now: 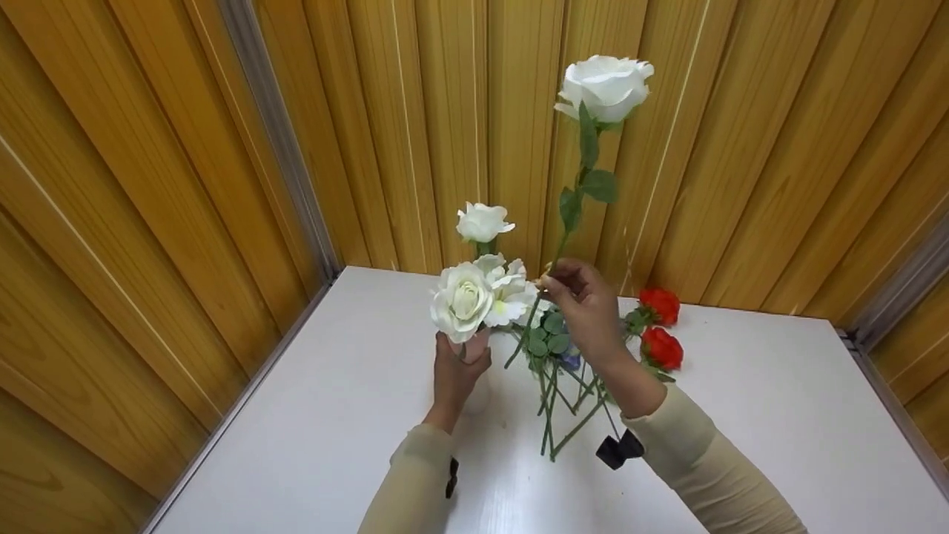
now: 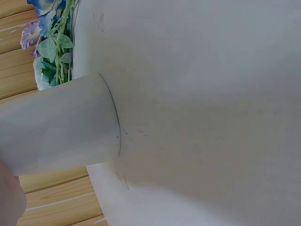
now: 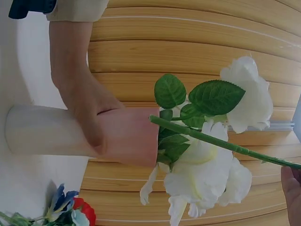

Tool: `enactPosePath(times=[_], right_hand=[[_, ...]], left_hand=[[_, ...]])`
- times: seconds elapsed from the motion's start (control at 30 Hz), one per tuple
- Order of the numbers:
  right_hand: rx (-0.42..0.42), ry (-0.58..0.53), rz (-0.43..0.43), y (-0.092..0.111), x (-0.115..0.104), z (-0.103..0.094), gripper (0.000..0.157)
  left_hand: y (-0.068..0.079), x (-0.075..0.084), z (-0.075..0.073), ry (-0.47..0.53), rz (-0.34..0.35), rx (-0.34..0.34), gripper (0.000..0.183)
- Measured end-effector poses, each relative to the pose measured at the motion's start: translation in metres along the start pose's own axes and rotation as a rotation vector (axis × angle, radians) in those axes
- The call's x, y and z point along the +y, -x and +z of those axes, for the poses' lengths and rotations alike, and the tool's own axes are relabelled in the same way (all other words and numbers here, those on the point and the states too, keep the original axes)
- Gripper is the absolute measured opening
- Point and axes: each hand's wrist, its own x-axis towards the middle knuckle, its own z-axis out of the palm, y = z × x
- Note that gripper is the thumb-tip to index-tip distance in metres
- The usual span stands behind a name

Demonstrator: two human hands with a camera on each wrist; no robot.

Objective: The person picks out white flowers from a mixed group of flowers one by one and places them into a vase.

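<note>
My left hand (image 1: 460, 378) grips a vase, pink at the top and white below (image 3: 134, 134), which stands upright on the white table. Several white flowers (image 1: 463, 302) with green leaves fill its mouth. Between the thumb and fingers of my right hand (image 1: 597, 322) is the stem of a long white rose (image 1: 606, 90). The rose is held upright, right of the vase, its bloom high above the other flowers. In the right wrist view the cut end of the rose's stem (image 3: 211, 140) appears in front of the vase's mouth. The left wrist view shows the vase's white base (image 2: 61, 127).
Right of the vase lies a pile of loose flowers with green stems (image 1: 552, 415), some blue blooms (image 1: 569, 360) among them. Two red flowers (image 1: 662, 348) lie at its right side. Wood-patterned walls (image 1: 415, 133) enclose the white table (image 1: 311, 415) at the back and sides.
</note>
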Motion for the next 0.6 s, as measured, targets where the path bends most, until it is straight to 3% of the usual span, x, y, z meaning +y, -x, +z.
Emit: enactPosePath(times=[0.27,0.6], right_hand=[[0.006,0.007,-0.185,0.001,-0.007,0.018,0.019],[0.032,0.037,-0.258,-0.005,-0.003,0.035,0.015]], left_hand=[[0.000,-0.001,-0.001,0.003,0.039,0.011,0.079],[0.000,-0.003,0.000,-0.001,0.009,0.007,0.079]])
